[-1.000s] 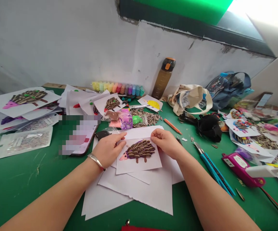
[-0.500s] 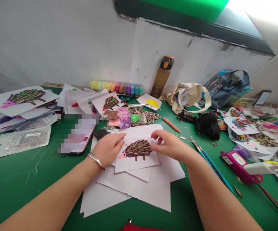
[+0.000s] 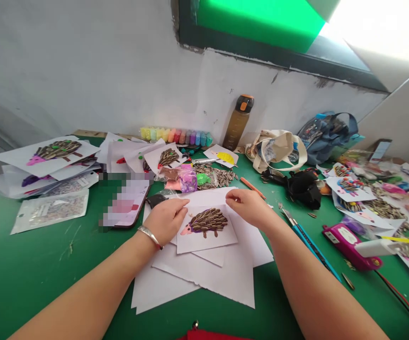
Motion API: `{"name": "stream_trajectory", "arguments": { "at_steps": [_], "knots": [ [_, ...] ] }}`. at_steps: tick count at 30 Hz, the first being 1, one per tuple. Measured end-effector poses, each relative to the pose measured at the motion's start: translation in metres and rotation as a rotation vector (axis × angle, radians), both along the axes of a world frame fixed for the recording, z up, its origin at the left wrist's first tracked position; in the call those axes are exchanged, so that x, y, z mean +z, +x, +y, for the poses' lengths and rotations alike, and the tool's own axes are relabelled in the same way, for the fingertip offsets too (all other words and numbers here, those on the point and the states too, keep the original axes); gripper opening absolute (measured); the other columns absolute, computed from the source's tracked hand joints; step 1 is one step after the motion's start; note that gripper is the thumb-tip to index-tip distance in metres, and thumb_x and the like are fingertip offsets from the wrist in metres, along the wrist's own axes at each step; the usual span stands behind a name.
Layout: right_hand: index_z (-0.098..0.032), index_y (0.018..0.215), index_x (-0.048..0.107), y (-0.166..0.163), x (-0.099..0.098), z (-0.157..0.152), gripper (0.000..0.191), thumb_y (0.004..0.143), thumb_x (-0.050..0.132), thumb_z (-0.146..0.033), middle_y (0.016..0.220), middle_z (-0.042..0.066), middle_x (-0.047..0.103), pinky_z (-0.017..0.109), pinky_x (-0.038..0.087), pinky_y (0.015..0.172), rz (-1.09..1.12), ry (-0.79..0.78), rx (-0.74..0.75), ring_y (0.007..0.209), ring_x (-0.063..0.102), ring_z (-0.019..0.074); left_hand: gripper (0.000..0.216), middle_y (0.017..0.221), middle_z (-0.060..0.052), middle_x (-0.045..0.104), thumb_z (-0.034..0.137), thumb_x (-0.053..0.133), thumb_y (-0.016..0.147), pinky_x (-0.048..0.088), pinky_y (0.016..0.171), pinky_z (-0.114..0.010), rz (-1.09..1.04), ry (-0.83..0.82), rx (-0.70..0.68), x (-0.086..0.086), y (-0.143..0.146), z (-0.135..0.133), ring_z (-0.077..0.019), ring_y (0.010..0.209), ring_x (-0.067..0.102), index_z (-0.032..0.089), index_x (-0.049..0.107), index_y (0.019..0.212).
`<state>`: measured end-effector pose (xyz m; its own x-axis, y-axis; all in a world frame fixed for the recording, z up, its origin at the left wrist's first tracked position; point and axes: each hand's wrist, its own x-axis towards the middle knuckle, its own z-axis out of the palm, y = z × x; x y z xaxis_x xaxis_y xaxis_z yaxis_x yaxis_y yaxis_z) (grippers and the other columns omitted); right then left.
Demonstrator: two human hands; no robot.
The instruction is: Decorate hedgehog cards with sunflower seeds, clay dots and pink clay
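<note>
A white card [image 3: 190, 245] lies on a stack of loose paper sheets [image 3: 225, 278]. On it is a hedgehog picture [image 3: 208, 221] with a pink face, brown feet and a back covered in sunflower seeds. My left hand [image 3: 165, 218] rests at the card's upper left edge, fingers stretched towards the picture and thumb beside them. Beyond the card's upper right corner, my right hand [image 3: 249, 207] has its fingers curled in. What its fingertips hold, if anything, is too small to make out.
A phone [image 3: 128, 203] and a stack of hedgehog cards [image 3: 45, 156] are at left. Clay packets [image 3: 181, 178] and seeds [image 3: 222, 177] sit behind the sheets. A blue-handled tool [image 3: 311, 245], black bag [image 3: 303, 189] and magenta glue gun [image 3: 349, 245] lie right. A bottle [image 3: 238, 123] stands behind.
My right hand has drawn away from the seeds on the hedgehog, up and to the right, and its fingers have curled in. My left hand stays by the card. The view has shifted slightly.
</note>
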<state>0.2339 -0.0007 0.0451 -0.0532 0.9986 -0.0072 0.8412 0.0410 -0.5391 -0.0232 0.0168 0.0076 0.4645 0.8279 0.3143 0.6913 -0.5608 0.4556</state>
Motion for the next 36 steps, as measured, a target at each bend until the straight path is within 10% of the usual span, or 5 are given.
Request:
{"name": "stream_trajectory", "arguments": {
  "at_steps": [13, 21, 25, 31, 36],
  "knots": [
    [-0.021, 0.059, 0.053, -0.036, -0.017, 0.091, 0.023, 0.076, 0.052, -0.036, 0.059, 0.0, 0.055, 0.026, 0.03, 0.053, 0.046, 0.088, -0.212, 0.058, 0.047, 0.0156, 0.033, 0.105, -0.007, 0.074, 0.027, 0.042, 0.091, 0.054, 0.092, -0.036, -0.085, 0.09, 0.007, 0.002, -0.003, -0.002, -0.0213, 0.098, 0.068, 0.018, 0.07, 0.106],
    [-0.021, 0.071, 0.053, -0.037, 0.023, 0.048, 0.018, 0.083, 0.05, -0.034, 0.066, -0.003, 0.052, 0.025, 0.034, 0.059, 0.225, 0.287, -0.116, 0.064, 0.045, 0.0132, 0.035, 0.122, -0.008, 0.066, 0.036, 0.046, 0.094, 0.047, 0.102, -0.042, -0.256, 0.141, 0.095, 0.015, -0.004, -0.007, -0.024, 0.116, 0.059, 0.02, 0.063, 0.12],
    [-0.021, 0.077, 0.055, -0.048, 0.024, 0.008, 0.014, 0.085, 0.053, -0.032, 0.068, -0.003, 0.058, 0.024, 0.039, 0.059, 0.501, 0.121, 0.035, 0.064, 0.052, 0.0126, 0.061, 0.141, -0.01, 0.05, 0.05, 0.059, 0.084, 0.039, 0.109, -0.048, -0.34, 0.006, 0.071, 0.025, -0.001, -0.014, -0.029, 0.131, 0.045, 0.019, 0.049, 0.136],
    [-0.021, 0.071, 0.051, -0.061, 0.012, -0.025, 0.016, 0.082, 0.057, -0.031, 0.064, -0.005, 0.05, 0.021, 0.035, 0.053, 0.563, 0.014, 0.039, 0.059, 0.044, 0.0102, 0.044, 0.104, -0.006, 0.073, 0.05, 0.062, 0.076, 0.06, 0.073, -0.039, -0.386, -0.46, 0.062, 0.036, 0.01, -0.022, -0.0256, 0.086, 0.07, 0.02, 0.069, 0.107],
    [-0.021, 0.069, 0.047, -0.052, 0.004, -0.032, 0.02, 0.08, 0.059, -0.033, 0.062, -0.006, 0.047, 0.021, 0.034, 0.051, 0.61, -0.009, 0.011, 0.058, 0.043, 0.0101, 0.038, 0.082, -0.003, 0.073, 0.049, 0.062, 0.075, 0.056, 0.061, -0.032, -0.381, -0.527, -0.004, 0.036, 0.014, -0.022, -0.02, 0.067, 0.066, 0.018, 0.07, 0.096]
  ]
}}
